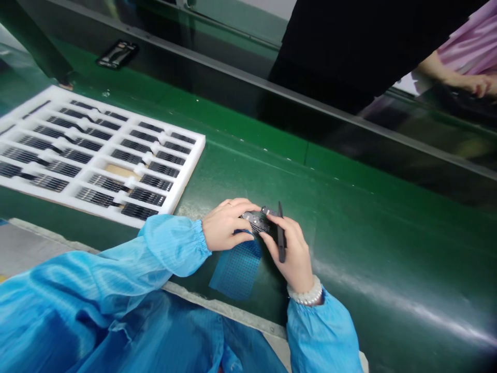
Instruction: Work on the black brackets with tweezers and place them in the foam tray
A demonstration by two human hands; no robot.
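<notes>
Small black electronic parts (256, 223), in what looks like a stack, are between my two hands above the green bench. My left hand (228, 226) grips their left side with thumb and fingers. From the right, my right hand (294, 251) pinches their other end. A slim black tool (281, 235), tapered at its upper end like tweezers, is also held in my right hand, standing out across the fingers. Under the parts lies a blue sheet (236, 272) with a dotted pattern. The fingers hide some of the parts.
At the left, a white foam tray (199, 150) holds rows of similar black parts in slots. A black-framed object (117, 54) lies farther back on the green bench (388, 243). A long rail (248, 72) runs behind. Across it, another person's hands (471, 83) show at upper right.
</notes>
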